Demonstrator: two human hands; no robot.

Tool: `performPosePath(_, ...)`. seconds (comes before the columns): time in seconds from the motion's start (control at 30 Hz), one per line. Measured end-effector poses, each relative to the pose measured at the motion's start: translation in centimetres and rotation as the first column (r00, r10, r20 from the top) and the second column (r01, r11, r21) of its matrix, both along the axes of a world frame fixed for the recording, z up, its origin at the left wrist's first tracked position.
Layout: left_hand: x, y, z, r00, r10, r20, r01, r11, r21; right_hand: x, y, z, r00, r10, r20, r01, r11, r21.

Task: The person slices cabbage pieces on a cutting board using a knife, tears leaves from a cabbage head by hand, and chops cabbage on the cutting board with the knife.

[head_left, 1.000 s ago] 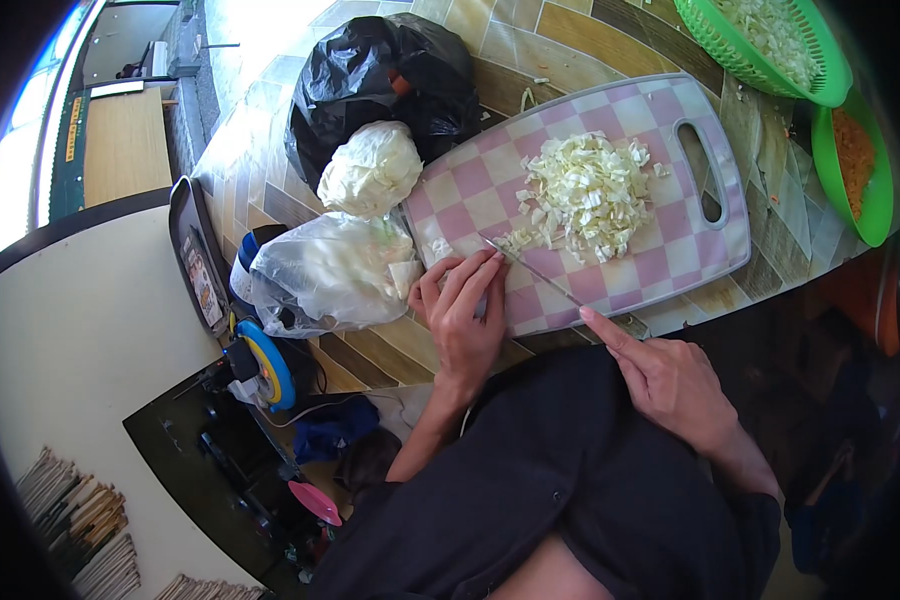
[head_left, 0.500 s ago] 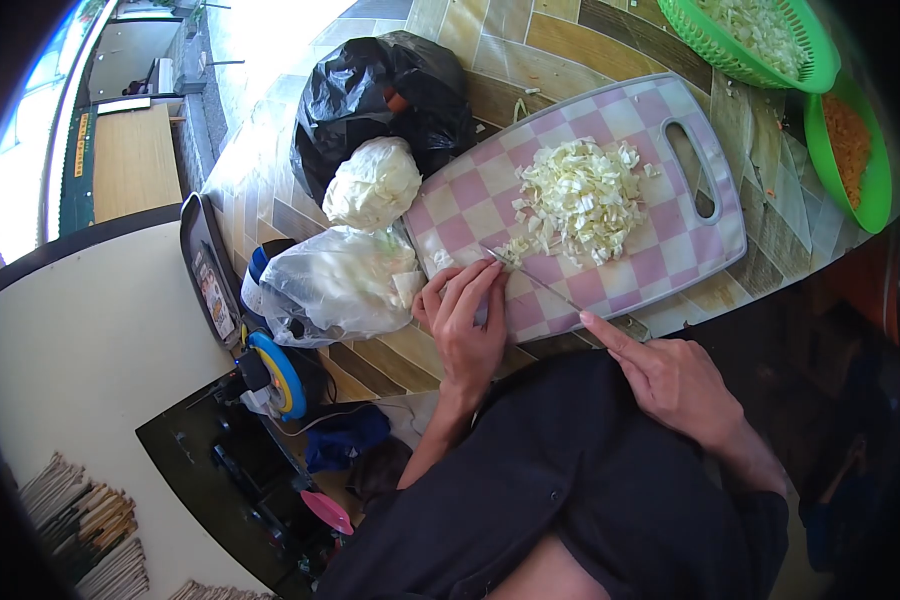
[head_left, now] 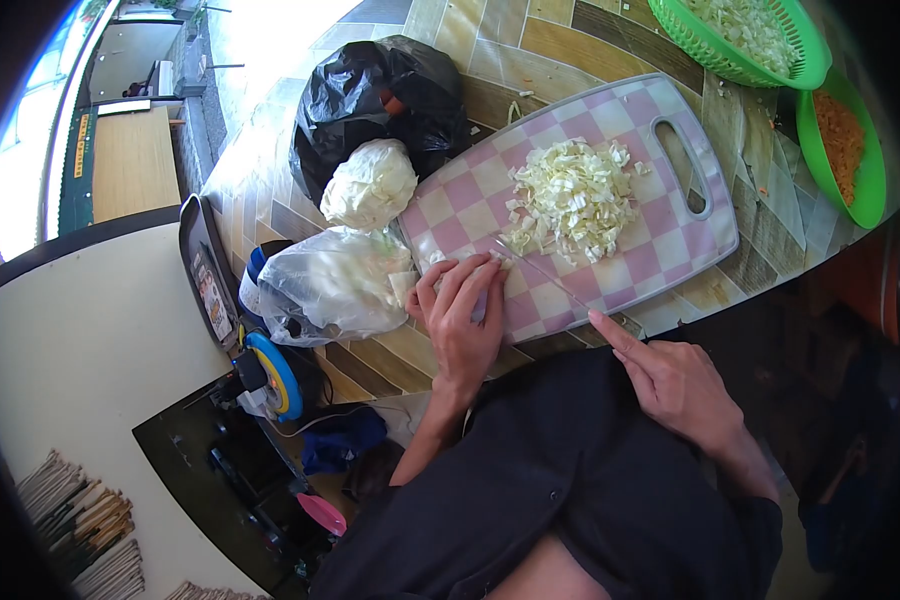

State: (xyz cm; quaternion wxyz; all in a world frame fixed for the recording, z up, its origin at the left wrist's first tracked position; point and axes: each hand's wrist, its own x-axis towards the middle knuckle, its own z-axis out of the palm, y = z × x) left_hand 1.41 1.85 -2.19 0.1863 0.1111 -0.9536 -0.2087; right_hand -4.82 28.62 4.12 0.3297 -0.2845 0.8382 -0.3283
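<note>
The right hand (head_left: 682, 388) grasps a knife (head_left: 547, 273), its handle hidden from me; the left hand (head_left: 463, 328) holds down cabbage (head_left: 501, 261) I barely make out beneath its fingers.

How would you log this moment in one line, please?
left hand: on cutting board, beside knife | right hand: holding knife | chopped cabbage: heaped on cutting board | cabbage head: beside cutting board

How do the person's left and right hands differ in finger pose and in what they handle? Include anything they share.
The left hand bends its fingers downward; the right hand stretches its index finger forward, the others curled.
The left hand's fingertips rest at cabbage bits; the right hand holds the knife.
Both are bare.
</note>
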Motion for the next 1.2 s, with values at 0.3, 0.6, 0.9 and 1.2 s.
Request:
performPosePath(0.3,0.3,-0.1,-0.3,1.0,0.019,0.001,-0.019,1.0,0.0,0.1,-0.1,0.2,0.999,0.048,-0.016,-0.048,0.999,0.004)
performPosePath(0.6,0.4,-0.2,-0.6,1.0,0.024,0.003,-0.024,1.0,-0.005,0.2,-0.4,-0.2,0.999,0.032,-0.001,-0.032,0.999,-0.014)
performPosePath(0.9,0.2,-0.1,-0.2,1.0,0.017,0.018,-0.017,1.0,-0.003,-0.4,-2.1,-0.7,0.998,0.062,-0.023,-0.061,0.997,0.05)
performPosePath(1.2,0.2,0.1,-0.1,0.999,0.034,0.006,-0.034,0.999,-0.002,-0.1,-0.7,-0.3,0.999,0.044,-0.028,-0.042,0.997,0.058)
